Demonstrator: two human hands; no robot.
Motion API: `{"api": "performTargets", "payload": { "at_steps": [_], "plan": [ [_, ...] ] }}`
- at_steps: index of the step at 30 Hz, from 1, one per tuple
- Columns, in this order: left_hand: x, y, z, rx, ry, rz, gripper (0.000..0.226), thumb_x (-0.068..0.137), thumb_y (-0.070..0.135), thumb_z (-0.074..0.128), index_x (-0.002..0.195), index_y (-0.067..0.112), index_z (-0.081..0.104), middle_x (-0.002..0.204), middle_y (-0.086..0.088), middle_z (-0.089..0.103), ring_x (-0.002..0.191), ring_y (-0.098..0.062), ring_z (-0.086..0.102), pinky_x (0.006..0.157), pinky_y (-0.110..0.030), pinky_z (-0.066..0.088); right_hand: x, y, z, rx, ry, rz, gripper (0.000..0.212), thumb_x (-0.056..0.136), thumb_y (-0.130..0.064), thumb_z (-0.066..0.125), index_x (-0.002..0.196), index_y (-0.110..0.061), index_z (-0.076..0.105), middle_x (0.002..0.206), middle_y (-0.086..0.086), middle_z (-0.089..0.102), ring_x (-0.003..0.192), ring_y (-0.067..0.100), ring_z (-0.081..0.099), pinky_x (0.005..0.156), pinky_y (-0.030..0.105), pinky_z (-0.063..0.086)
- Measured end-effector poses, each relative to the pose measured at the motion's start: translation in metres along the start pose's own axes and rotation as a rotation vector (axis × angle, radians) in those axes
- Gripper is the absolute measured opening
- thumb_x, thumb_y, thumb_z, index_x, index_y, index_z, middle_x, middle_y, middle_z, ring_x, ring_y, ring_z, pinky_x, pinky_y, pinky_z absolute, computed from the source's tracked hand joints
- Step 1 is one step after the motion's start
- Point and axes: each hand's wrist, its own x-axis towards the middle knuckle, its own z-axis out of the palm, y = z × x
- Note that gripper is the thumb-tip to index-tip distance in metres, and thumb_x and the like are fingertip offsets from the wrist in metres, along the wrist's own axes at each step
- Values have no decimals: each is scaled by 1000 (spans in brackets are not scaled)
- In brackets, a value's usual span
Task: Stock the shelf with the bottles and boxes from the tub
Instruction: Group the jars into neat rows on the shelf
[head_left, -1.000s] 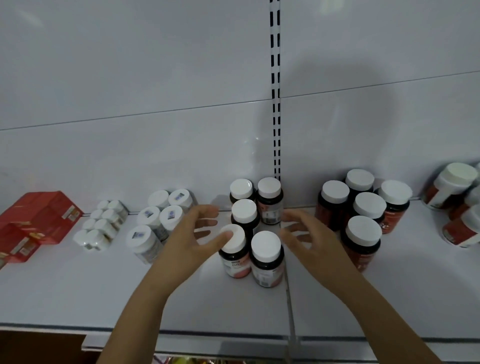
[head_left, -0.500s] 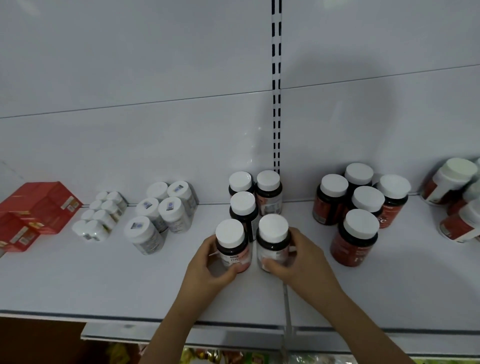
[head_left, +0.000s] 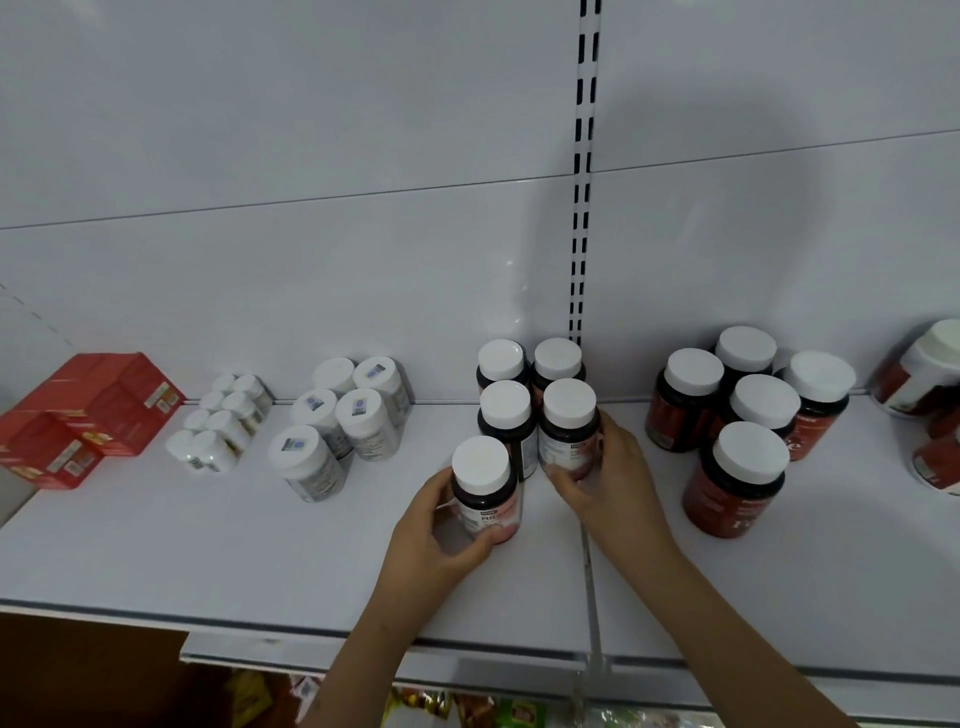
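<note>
On the white shelf stand several dark bottles with white caps and pink labels. My left hand grips the front-left bottle, which stands apart at the front of the group. My right hand grips a second pink-label bottle from its right side; that bottle is pushed back beside another bottle, just in front of the back pair. The tub is out of view.
Red boxes sit at the far left, then small white bottles and larger white bottles. Big red-label bottles stand right of my right hand. More jars are at the right edge. A slotted upright runs up the back wall.
My right hand has pushed its bottle back into the second row beside the middle bottle. My left hand keeps its hold on the front-left bottle, which stays at the front.
</note>
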Motion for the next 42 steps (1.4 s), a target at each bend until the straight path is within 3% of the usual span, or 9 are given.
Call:
{"api": "performTargets", "payload": {
  "at_steps": [11, 14, 16, 19, 22, 27, 35, 40, 42],
  "plan": [
    [10, 9, 20, 214, 25, 126, 61, 74, 44, 80, 127, 26, 56, 107, 24, 55, 101, 4, 54, 83, -5, 41, -44, -3, -7, 207, 54, 30, 52, 93, -43, 58, 140, -24, 45, 134, -14, 47, 114, -1, 50, 95, 8, 39],
    [12, 12, 25, 180, -6, 68, 91, 67, 65, 71, 142, 41, 25, 130, 31, 42, 120, 12, 44, 95, 0, 34, -17, -5, -6, 327, 53, 49, 65, 95, -64, 41, 146, -24, 41, 144, -12, 47, 129, 7, 48, 111, 30, 37],
    [14, 9, 24, 219, -76, 20, 113, 66, 67, 74, 148, 42, -1, 148, 27, 26, 135, 12, 27, 104, -1, 22, 6, -11, -6, 437, 42, 111, 67, 96, -63, 34, 151, -24, 35, 153, -11, 39, 136, 1, 38, 112, 23, 29],
    [26, 9, 25, 295, -149, 39, 130, 64, 67, 77, 148, 40, -18, 161, 19, 11, 146, 2, 14, 121, -27, 19, 35, -17, 0, 615, 40, 206, 64, 98, -62, 32, 153, -28, 31, 156, -10, 36, 141, 3, 33, 112, 25, 32],
    [38, 16, 30, 333, -168, 86, 131, 64, 67, 75, 153, 31, -14, 162, 20, 6, 148, 2, 6, 123, -46, 8, 43, -25, 15, 764, 34, 283, 80, 84, -80, 37, 149, -33, 39, 149, -13, 46, 136, 6, 44, 94, 27, 52],
    [46, 16, 20, 279, -197, 124, 117, 71, 48, 77, 155, 32, -3, 161, 17, 16, 149, -11, 17, 120, -48, 20, 48, -23, 28, 870, 92, 385, 96, 64, -89, 50, 142, -33, 50, 144, -12, 53, 133, 9, 48, 115, 45, 36],
    [52, 13, -3, 225, -333, 74, 89, 68, 24, 73, 145, 19, 30, 130, 24, 47, 124, -1, 47, 106, -23, 38, 44, -38, 35, 823, 182, 364, 73, 84, -68, 44, 144, -28, 48, 146, -10, 51, 134, 8, 46, 117, 41, 33],
    [56, 5, -11, 234, -394, 70, 73, 68, 14, 70, 131, -8, 38, 115, -5, 52, 114, -11, 53, 93, -13, 40, 44, -45, 38, 805, 180, 352, 80, 76, -72, 41, 144, -31, 47, 145, -13, 51, 133, 6, 46, 117, 40, 33],
    [57, 4, -14, 226, -419, 56, 64, 68, 9, 68, 117, -19, 37, 111, -25, 48, 125, -30, 40, 84, -28, 44, 45, -46, 40, 793, 192, 341, 88, 71, -75, 40, 146, -29, 45, 147, -13, 48, 135, 6, 44, 118, 39, 31]
  ]
}}
